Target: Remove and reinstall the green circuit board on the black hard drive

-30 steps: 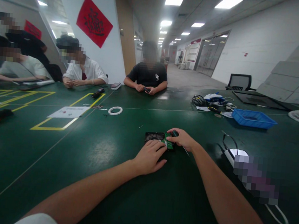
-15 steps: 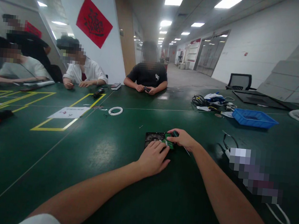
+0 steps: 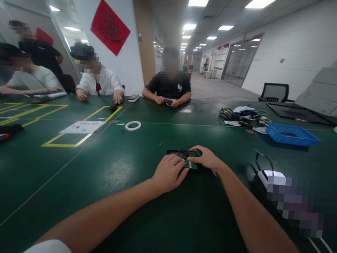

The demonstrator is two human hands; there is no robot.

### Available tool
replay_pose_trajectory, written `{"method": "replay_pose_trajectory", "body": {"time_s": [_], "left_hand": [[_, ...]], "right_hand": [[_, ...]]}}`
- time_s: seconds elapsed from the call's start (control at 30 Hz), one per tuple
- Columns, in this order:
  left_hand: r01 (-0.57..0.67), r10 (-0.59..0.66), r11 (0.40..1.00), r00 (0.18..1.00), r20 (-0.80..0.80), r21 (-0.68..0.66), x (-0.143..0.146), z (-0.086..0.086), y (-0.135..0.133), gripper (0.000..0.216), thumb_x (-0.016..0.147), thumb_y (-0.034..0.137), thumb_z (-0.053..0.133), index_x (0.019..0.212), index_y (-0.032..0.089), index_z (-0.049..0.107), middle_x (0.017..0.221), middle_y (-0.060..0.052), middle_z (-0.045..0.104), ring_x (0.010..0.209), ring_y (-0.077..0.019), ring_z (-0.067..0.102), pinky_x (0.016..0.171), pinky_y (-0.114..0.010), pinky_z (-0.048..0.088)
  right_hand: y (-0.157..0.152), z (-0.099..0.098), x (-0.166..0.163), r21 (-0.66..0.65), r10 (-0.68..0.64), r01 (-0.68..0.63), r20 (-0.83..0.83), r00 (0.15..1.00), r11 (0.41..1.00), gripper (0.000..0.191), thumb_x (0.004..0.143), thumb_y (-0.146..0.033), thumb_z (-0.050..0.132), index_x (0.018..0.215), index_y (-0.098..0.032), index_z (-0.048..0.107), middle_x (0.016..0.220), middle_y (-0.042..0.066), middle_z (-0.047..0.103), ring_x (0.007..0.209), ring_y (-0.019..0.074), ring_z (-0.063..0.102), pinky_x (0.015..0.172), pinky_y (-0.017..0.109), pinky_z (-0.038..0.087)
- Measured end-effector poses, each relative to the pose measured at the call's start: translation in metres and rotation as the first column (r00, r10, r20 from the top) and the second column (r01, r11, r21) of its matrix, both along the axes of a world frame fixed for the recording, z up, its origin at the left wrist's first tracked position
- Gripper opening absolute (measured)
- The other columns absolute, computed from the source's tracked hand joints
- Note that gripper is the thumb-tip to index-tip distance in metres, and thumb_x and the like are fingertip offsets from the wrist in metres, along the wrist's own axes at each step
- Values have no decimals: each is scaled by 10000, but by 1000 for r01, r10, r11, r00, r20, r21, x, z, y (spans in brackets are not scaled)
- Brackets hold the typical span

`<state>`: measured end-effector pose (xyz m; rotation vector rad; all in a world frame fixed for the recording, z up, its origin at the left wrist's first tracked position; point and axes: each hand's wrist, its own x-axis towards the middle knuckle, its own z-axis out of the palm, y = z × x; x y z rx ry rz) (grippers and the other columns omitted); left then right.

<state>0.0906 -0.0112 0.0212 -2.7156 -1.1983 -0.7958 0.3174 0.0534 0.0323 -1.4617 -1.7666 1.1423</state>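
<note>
1. Just below the centre of the frame, the left hand [image 3: 168, 173] lies palm-down, fingers pressing on the hard drive [image 3: 180, 154].
2. The right hand [image 3: 205, 158], just right of it, is closed around a green-handled screwdriver [image 3: 197, 153] at the drive's green circuit board [image 3: 191, 164].
3. A blue tray [image 3: 291, 135] sits at right; a white tape ring [image 3: 133, 125] lies left of centre on the green table [image 3: 91, 182].

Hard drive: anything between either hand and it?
Nothing visible. The left hand rests on the hard drive's near edge, fingers over its green circuit board. The right hand sits at its right end, closed around a dark tool handle. The white tape ring lies well beyond.
</note>
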Motion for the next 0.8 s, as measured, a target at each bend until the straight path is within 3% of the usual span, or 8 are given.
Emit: {"method": "replay_pose_trajectory", "body": {"time_s": [0.1, 0.2, 0.27, 0.4, 0.63, 0.8], "left_hand": [[-232, 232, 973, 971, 55, 6, -36, -5, 36, 282, 1000, 334, 436, 1074, 232, 689, 1083, -100, 665, 1077, -283, 568, 940, -461, 457], [-491, 495, 869, 864, 87, -62, -84, -10, 77, 270, 971, 263, 468, 1120, 208, 686, 1105, -118, 662, 1112, -288, 564, 978, -437, 447], [-580, 594, 802, 799, 93, -143, -110, -14, 97, 292, 968, 234, 457, 1157, 197, 677, 1117, -117, 661, 1099, -270, 578, 974, -402, 458], [-562, 591, 790, 805, 57, -245, -124, -21, 115, 294, 971, 252, 481, 1179, 196, 680, 1111, -107, 669, 1076, -248, 601, 973, -367, 467], [-465, 493, 833, 870, 19, -298, -80, -29, 135, 262, 921, 318, 626, 1142, 217, 725, 1061, -90, 695, 1042, -238, 625, 945, -337, 482], [-448, 478, 831, 878, 11, -329, -71, -29, 150, 232, 931, 300, 624, 1113, 228, 749, 1042, -85, 714, 1032, -237, 640, 941, -333, 479]], "right_hand": [[2, 2, 0, -5, -4, 4, 28, 1000, 1000, 618, 636, -472, 887, 1156, -221, 668, 973, 51, 640, 759, 159, 559, 605, 251, 430], [4, 2, 1, -7, 18, -18, 31, 999, 1000, 592, 649, -467, 882, 1145, -224, 670, 1047, 66, 643, 832, 183, 582, 653, 265, 454], [5, 1, 1, 0, 34, -34, 23, 999, 999, 567, 664, -469, 872, 1137, -230, 672, 1056, 62, 644, 852, 189, 585, 672, 270, 460], [7, -1, -1, 15, 47, -47, 28, 999, 999, 513, 714, -476, 834, 1139, -238, 673, 1049, 56, 643, 839, 185, 577, 680, 278, 459], [8, -2, -3, 61, 12, -16, 62, 998, 998, 427, 779, -468, 779, 1119, -228, 686, 1031, 63, 630, 857, 197, 572, 699, 293, 459], [8, -3, -2, 52, 27, -29, 40, 999, 998, 427, 776, -455, 788, 1122, -227, 685, 1090, 70, 630, 918, 213, 587, 736, 305, 476]]}}
